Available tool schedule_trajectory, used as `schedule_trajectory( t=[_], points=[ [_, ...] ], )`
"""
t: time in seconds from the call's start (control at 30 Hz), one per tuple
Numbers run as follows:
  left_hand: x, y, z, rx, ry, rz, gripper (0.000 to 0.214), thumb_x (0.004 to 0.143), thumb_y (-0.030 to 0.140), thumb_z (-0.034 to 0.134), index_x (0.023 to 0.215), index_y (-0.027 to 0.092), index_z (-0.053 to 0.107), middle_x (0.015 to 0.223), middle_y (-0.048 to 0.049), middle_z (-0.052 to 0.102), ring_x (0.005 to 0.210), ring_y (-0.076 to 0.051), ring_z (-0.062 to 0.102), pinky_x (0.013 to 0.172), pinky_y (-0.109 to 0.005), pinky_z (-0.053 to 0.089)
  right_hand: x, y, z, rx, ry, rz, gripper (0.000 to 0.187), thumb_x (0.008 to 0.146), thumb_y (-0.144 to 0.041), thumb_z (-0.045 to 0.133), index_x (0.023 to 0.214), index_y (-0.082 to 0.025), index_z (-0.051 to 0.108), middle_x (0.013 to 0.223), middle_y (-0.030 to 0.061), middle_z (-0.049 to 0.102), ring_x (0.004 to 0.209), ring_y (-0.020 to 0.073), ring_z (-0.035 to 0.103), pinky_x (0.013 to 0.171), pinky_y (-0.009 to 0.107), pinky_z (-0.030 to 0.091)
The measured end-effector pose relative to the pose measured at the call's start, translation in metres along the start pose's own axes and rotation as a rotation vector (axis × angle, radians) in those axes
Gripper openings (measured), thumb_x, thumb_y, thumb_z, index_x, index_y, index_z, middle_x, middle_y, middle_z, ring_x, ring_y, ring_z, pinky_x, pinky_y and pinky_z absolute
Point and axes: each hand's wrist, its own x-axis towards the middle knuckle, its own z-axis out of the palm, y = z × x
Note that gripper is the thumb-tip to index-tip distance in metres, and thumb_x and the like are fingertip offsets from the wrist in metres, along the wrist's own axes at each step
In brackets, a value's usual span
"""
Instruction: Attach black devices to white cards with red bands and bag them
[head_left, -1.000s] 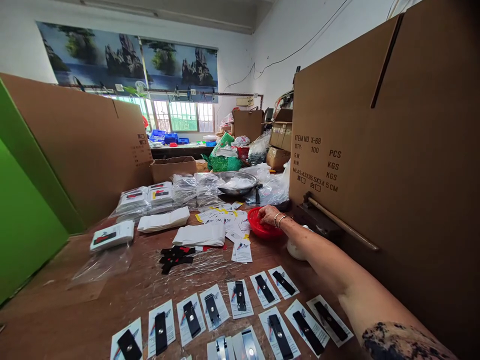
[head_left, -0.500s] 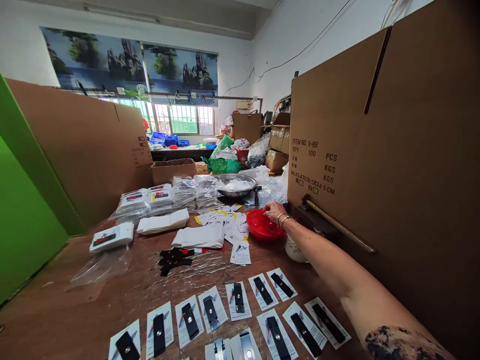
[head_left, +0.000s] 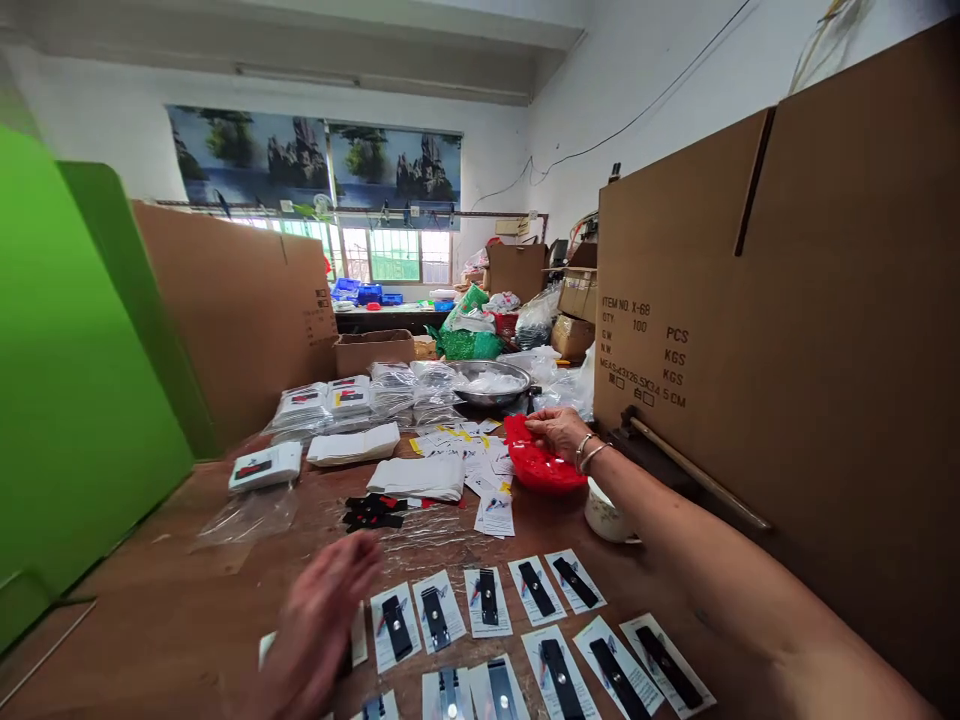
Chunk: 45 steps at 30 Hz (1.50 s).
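Observation:
My right hand (head_left: 559,432), a bracelet at its wrist, pinches the rim of a red plastic basket (head_left: 547,472). The basket leans with its far left edge raised; what it holds is hard to make out. Low on the left, my left hand (head_left: 319,610) is smeared by motion over the cards, so its fingers are unclear. In rows across the table lie white cards (head_left: 489,603), most bearing a black strap (head_left: 535,588) with a metal snap. Two cards at the front carry shiny metal clips (head_left: 450,694). Black straps (head_left: 373,512) are heaped farther back.
Stacks of white paper (head_left: 417,474), loose printed cards (head_left: 486,455) and bagged packs (head_left: 349,394) lie behind. A metal bowl (head_left: 491,383) stands beyond the basket, a patterned cup (head_left: 606,515) beside my right forearm. Large cartons (head_left: 810,330) wall in the right side; a green panel (head_left: 82,350) borders the left.
My left hand has come into view at the lower left, over the cards. My right hand has gripped the basket's rim and tilted it. The whole view has shifted slightly.

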Motion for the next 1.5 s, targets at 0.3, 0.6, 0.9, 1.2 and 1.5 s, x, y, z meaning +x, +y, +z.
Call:
schedule_trajectory(
  t=[0.3, 0.6, 0.9, 1.2, 1.5],
  points=[
    [-0.025, -0.046, 0.129, -0.598, -0.323, -0.383, 0.036, 0.095, 0.04, 0.045, 0.088, 0.011, 0.064, 0.079, -0.0088, 0.068, 0.068, -0.016, 0.065, 0.07, -0.032, 0.055, -0.13, 0.014, 0.073, 0.13, -0.556, 0.035, 0.017, 0.066, -0.027, 0.075, 0.07, -0.017, 0.062, 0.058, -0.0017, 0.062, 0.043, 0.0083, 0.052, 0.04, 0.019, 0.041],
    [-0.078, -0.061, 0.071, -0.611, -0.093, -0.531, 0.024, 0.094, 0.025, 0.047, 0.096, 0.008, 0.064, 0.086, -0.0124, 0.072, 0.081, -0.022, 0.07, 0.084, -0.042, 0.055, -0.198, 0.031, 0.078, -0.105, -0.491, -0.116, 0.023, 0.07, -0.037, 0.068, 0.077, -0.015, 0.074, 0.067, 0.0035, 0.069, 0.059, 0.0134, 0.058, 0.053, 0.022, 0.044],
    [-0.104, -0.054, 0.045, -0.456, -0.148, -0.553, 0.024, 0.095, 0.026, 0.048, 0.107, 0.009, 0.059, 0.093, -0.0134, 0.072, 0.086, -0.024, 0.071, 0.077, -0.04, 0.058, -0.229, 0.02, 0.074, 0.101, -0.437, 0.032, 0.044, 0.065, -0.054, 0.07, 0.082, -0.012, 0.072, 0.053, -0.0027, 0.053, 0.046, 0.0065, 0.037, 0.044, 0.021, 0.028],
    [-0.134, -0.056, 0.029, -0.203, -0.265, -0.696, 0.019, 0.092, 0.019, 0.049, 0.102, 0.007, 0.061, 0.092, -0.0123, 0.072, 0.07, -0.02, 0.071, 0.06, -0.028, 0.057, -0.293, 0.027, -0.05, -0.819, -0.928, -0.033, 0.012, 0.063, -0.029, 0.074, 0.06, -0.019, 0.068, 0.055, -0.0018, 0.056, 0.053, 0.0114, 0.046, 0.05, 0.024, 0.03],
    [-0.16, -0.082, 0.049, -0.015, -0.623, -0.682, 0.022, 0.085, 0.026, 0.061, 0.1, 0.01, 0.062, 0.087, -0.0106, 0.07, 0.064, -0.019, 0.069, 0.047, -0.024, 0.054, -0.286, 0.026, 0.0, -0.383, -0.587, -0.077, 0.021, 0.082, -0.03, 0.054, 0.089, -0.016, 0.068, 0.077, 0.0031, 0.067, 0.066, 0.014, 0.056, 0.062, 0.025, 0.042]
  ],
)
